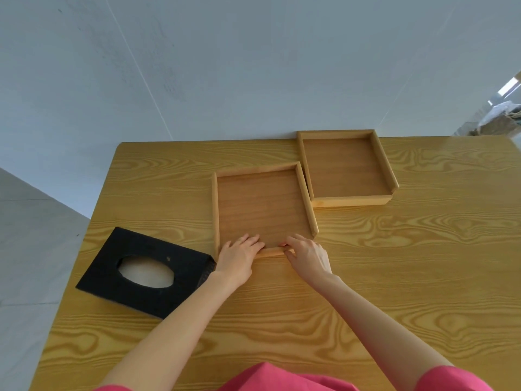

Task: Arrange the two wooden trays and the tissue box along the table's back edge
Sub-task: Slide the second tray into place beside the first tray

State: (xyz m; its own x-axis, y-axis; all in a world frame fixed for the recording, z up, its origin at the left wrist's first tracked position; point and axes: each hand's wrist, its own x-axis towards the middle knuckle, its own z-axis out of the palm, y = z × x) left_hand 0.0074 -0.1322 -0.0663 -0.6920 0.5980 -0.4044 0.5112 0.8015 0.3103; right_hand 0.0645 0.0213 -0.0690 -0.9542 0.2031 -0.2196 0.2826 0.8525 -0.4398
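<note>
Progress is sitting near a third: the far tray point(345, 165) is resting against the surface's point(394, 263) back edge, both hands' fingers point(248, 241) are gripping the near tray's point(259, 204) front rim short of that edge, and the tissue box point(143, 270) is waiting further forward.

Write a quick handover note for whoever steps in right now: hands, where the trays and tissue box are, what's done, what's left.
Left hand and right hand: both on the near rim of the near tray, fingers over its edge; whether they grip or just press is unclear.
Far tray: at the table's back edge, right of centre. Looks placed.
Near tray: mid-table, short of the back edge, its right wall close beside the far tray's left wall.
Tissue box: front left, lying skewed, untouched.
Left: slide the near tray back, level with the far tray, then line the tissue box up at the back edge.
</note>
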